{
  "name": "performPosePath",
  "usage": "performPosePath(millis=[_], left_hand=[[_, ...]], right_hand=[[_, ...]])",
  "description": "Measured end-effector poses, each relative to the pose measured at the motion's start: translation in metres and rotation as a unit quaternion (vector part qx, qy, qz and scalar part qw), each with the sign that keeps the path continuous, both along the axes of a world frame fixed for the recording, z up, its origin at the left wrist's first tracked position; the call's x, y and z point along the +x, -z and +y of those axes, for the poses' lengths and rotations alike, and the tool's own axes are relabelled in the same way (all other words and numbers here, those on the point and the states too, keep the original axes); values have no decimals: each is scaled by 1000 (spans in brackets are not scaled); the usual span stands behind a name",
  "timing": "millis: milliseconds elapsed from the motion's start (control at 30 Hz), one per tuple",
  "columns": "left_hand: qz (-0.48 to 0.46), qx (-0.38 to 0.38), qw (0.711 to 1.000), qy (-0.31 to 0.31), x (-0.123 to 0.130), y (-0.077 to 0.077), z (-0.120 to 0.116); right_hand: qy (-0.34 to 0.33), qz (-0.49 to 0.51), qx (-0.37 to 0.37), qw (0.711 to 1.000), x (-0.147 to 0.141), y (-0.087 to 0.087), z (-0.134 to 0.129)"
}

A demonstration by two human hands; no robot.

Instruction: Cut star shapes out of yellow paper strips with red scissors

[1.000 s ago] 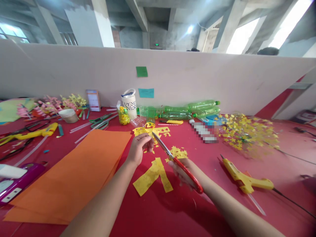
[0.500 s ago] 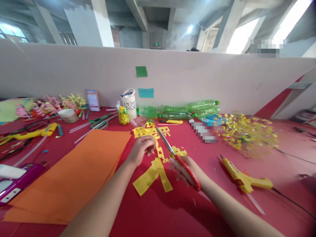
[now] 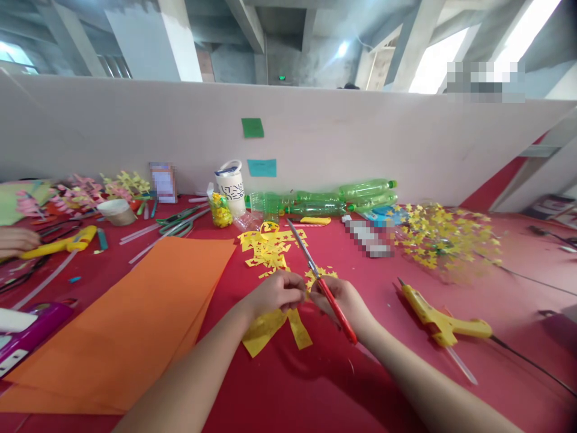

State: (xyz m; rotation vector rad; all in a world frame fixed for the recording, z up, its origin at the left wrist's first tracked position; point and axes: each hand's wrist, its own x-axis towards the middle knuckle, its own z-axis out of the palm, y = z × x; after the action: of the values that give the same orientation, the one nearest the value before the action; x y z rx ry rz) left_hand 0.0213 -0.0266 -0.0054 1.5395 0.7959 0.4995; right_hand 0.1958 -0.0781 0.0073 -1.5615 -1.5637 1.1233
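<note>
Red-handled scissors (image 3: 336,310) rest in my right hand (image 3: 347,307), their blades closed and pointing away from me. My left hand (image 3: 282,291) is closed just left of it, the fingertips pinched near my right fingers; what they hold, if anything, is too small to name. Beneath and in front of my left hand lie yellow paper pieces (image 3: 265,332). Beyond it are yellow scraps with star-shaped holes (image 3: 270,243). Small cut yellow stars (image 3: 322,274) form a pile behind my right hand.
Orange sheets (image 3: 148,313) lie on the left, a yellow glue gun (image 3: 444,322) on the right. Green bottles (image 3: 320,204), a white cup (image 3: 231,187) and a yellow star bundle (image 3: 444,237) stand farther back. Another person's hand (image 3: 18,242) is at the far left, by a second glue gun (image 3: 67,242).
My left hand has moved right and nearer to me, close to my right hand. The strip of star-holed scraps now lies bunched farther back. Another person's hand has appeared at the left edge.
</note>
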Motion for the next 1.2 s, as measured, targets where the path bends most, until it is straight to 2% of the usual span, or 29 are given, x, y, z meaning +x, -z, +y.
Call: performPosePath(millis=[267, 533, 667, 767, 900, 1033, 1200], left_hand=[[-46, -5, 999, -1, 6, 0, -2], [-86, -3, 995, -46, 10, 3, -5], [-123, -4, 988, -93, 12, 1, -4], [-154, 9, 973, -172, 5, -2, 3], [-198, 46, 939, -276, -9, -6, 15], [-223, 70, 920, -315, -16, -8, 20], [-223, 82, 916, -322, -17, -7, 21]], right_hand=[[40, 12, 33, 999, 2, 2, -1], [51, 3, 23, 998, 0, 3, -2], [18, 10, 18, 1000, 4, 0, 0], [-35, -14, 5, 999, 7, -2, 0], [-94, -52, -4, 994, 8, -2, 0], [-106, -51, -5, 993, 8, 3, -2], [-114, -42, -12, 992, 9, 3, -3]])
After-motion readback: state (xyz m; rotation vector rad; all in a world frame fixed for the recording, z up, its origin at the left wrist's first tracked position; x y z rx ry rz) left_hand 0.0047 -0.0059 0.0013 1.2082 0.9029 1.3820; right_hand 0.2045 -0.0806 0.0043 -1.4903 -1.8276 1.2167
